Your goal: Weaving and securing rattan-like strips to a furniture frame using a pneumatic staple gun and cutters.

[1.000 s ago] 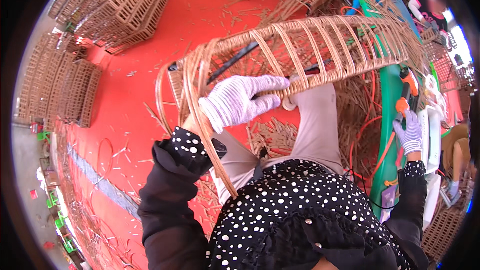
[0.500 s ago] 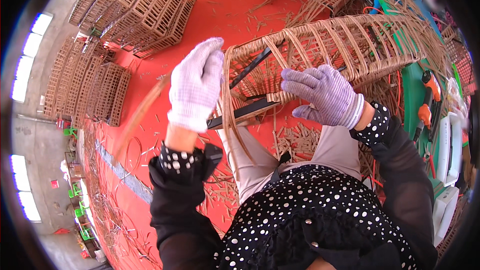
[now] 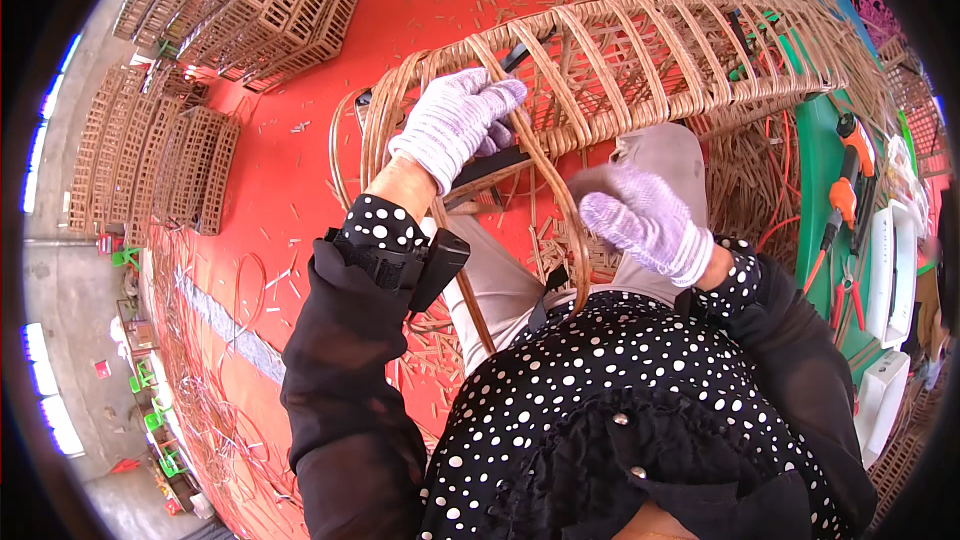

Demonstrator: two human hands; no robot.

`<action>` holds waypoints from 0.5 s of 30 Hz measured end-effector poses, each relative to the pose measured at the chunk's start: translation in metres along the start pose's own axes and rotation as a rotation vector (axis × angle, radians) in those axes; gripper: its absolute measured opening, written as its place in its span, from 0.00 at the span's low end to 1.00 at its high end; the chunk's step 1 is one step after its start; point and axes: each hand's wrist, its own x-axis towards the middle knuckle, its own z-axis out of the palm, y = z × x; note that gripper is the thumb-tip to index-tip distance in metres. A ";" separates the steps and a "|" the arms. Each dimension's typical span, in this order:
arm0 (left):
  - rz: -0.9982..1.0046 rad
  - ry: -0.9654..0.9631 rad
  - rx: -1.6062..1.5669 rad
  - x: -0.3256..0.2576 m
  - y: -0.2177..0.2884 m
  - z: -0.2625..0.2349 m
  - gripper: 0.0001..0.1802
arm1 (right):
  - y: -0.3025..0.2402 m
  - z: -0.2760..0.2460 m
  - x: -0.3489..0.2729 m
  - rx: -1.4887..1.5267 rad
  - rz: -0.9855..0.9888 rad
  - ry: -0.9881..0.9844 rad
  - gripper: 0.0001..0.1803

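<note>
A brown woven wicker frame [image 3: 690, 95] spans the middle, its long sides wrapped with strips and its end toward the left. At that end, my left hand [image 3: 450, 125], in a pale knitted glove, has its fingers curled around a brown wicker strip [image 3: 553, 185]. The strip comes over the frame's upper side and hangs in a curve toward my lap. My right hand [image 3: 655, 225], gloved likewise, is just right of this strip and apart from it. Its thumb and fingers are spread, the fingertips blurred. Under my left hand runs a black bar [image 3: 487, 168].
Stacked brown wicker frames [image 3: 275, 5] stand at the far left on the red floor [image 3: 290, 155], among scattered strip offcuts. To the right, a green surface [image 3: 815, 160] carries an orange-and-black tool [image 3: 843, 198], red-handled pliers [image 3: 850, 295] and a white tray [image 3: 890, 275].
My left hand has moved right and down, closing on the strip. The strip now loops across toward my right hand, which has dropped off the frame's edge. The frame sits slightly higher in view.
</note>
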 end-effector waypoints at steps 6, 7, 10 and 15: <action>0.056 -0.065 -0.068 -0.006 -0.016 0.001 0.15 | -0.021 0.009 -0.005 0.477 0.165 -0.303 0.19; 0.074 -0.080 -0.097 -0.007 -0.017 0.002 0.16 | -0.022 0.007 -0.009 0.719 0.334 -0.277 0.18; 0.305 -0.073 0.161 -0.005 -0.018 0.004 0.16 | -0.014 0.010 -0.013 0.635 0.359 -0.209 0.16; 0.347 -0.255 0.600 -0.008 -0.017 -0.009 0.14 | 0.008 0.018 -0.016 0.575 0.344 -0.182 0.17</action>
